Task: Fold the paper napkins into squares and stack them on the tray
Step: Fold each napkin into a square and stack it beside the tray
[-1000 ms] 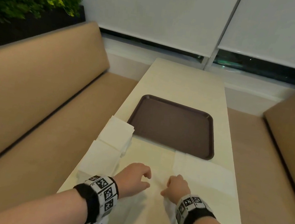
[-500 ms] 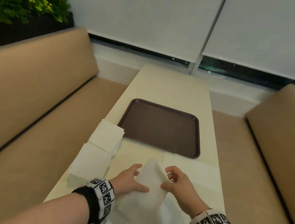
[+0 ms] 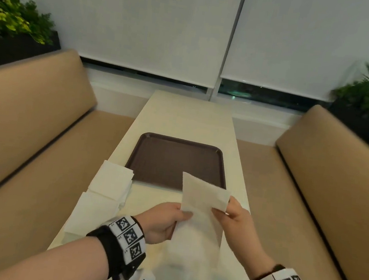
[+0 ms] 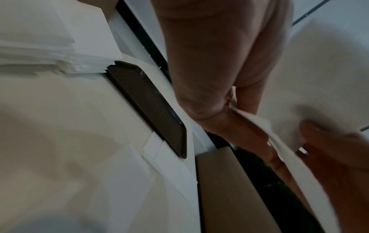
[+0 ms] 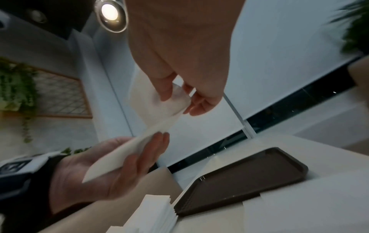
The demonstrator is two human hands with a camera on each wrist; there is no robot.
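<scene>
White paper napkin (image 3: 203, 202) is held up above the near end of the bench (image 3: 188, 117), clear of its surface. We note the left hand (image 3: 161, 223) pinching its left edge between thumb and fingers, and the right hand (image 3: 236, 218) pinching its right edge likewise; the upper corner overlaps our view of the near right rim of the tray (image 3: 176, 159). We find the tray brown, lying flat mid-bench with nothing on it, its long sides close to the bench edges. Two napkin stacks (image 3: 107, 191) sit at the left bench edge, the farther one touching the tray's near left corner. Another flat sheet (image 4: 159, 151) lies on the bench just before the tray. Beyond the tray the bench runs bare to the window. Tan seats (image 3: 27, 143) flank both sides.
</scene>
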